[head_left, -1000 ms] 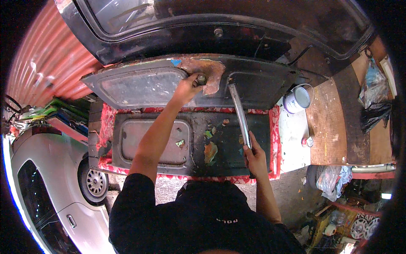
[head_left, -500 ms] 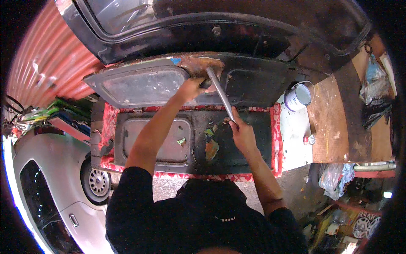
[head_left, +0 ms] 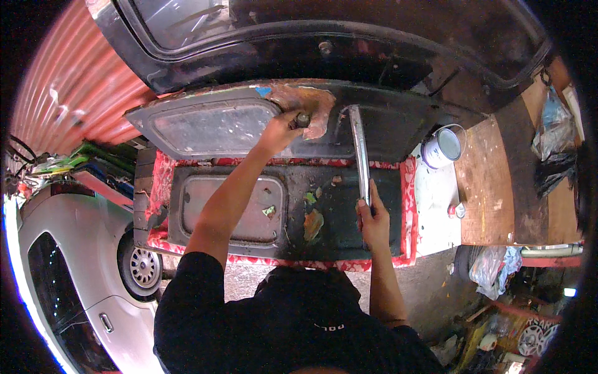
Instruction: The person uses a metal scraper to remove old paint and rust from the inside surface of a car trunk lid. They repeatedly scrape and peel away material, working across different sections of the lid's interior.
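My left hand [head_left: 278, 132] is closed round a short tool with a dark, rounded handle [head_left: 302, 119]; its other end is hidden by the hand. It is held against a dark vehicle panel [head_left: 386, 128], beside a ragged brown, stripped patch [head_left: 319, 107] at the panel's upper edge. A small blue spot [head_left: 263, 91] shows left of that patch. My right hand [head_left: 375, 225] grips the lower end of a long silver metal bar [head_left: 360, 146]. The bar's far end is right of the patch, apart from the left hand's tool.
Loose flakes [head_left: 313, 224] lie on the lower panel surface [head_left: 233, 230], edged with red-and-white patterned cloth [head_left: 408, 206]. A paint can [head_left: 433, 156] and a small can [head_left: 460, 210] stand right, near a wooden board [head_left: 486, 187]. A silver car [head_left: 75, 249] is at left.
My right hand has swung the metal bar right and nearer to me, away from the left hand's tool. More of the brown patch shows. My left hand has stayed nearly in place.
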`<state>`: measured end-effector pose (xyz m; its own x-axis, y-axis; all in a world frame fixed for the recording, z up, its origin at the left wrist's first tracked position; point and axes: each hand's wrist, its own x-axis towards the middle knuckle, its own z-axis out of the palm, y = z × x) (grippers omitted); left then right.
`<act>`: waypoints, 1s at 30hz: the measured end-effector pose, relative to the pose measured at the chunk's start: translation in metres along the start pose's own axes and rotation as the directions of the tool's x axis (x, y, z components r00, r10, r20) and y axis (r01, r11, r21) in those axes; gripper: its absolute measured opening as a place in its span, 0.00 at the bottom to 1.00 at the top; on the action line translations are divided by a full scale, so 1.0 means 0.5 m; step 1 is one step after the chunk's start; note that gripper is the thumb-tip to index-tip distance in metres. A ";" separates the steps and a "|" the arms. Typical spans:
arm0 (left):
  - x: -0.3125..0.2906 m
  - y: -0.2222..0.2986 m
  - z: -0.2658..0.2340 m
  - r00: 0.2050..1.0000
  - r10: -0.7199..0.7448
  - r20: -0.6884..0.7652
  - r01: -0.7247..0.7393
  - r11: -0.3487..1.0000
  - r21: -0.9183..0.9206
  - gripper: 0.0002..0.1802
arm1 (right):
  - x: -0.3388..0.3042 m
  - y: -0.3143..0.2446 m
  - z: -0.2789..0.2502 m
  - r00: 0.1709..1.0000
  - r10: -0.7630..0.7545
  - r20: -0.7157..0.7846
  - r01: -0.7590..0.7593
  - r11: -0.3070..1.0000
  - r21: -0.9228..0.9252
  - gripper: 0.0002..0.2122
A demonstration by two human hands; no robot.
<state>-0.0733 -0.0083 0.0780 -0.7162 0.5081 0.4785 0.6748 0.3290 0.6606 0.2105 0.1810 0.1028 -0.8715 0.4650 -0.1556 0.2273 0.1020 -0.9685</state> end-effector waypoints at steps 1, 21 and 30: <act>0.001 0.005 -0.001 0.999 -0.037 0.003 0.037 0.999 0.019 0.27 | -0.005 0.006 0.000 1.000 0.013 0.001 -0.013 1.000 -0.009 0.25; -0.045 -0.029 0.031 0.919 -0.278 -0.280 0.239 0.957 -0.167 0.26 | 0.025 -0.163 0.058 0.881 -0.435 0.183 0.470 0.775 -0.422 0.25; -0.062 -0.033 0.059 0.906 -0.285 -0.312 0.265 0.958 -0.105 0.28 | 0.082 -0.150 0.027 0.880 -0.371 0.298 0.467 0.553 -0.690 0.26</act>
<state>-0.0571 -0.0062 0.0354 -0.8970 0.1188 0.4258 0.4381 0.3669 0.8206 0.1519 0.1804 0.1665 -0.9804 0.1091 0.1641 0.0186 0.8804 -0.4740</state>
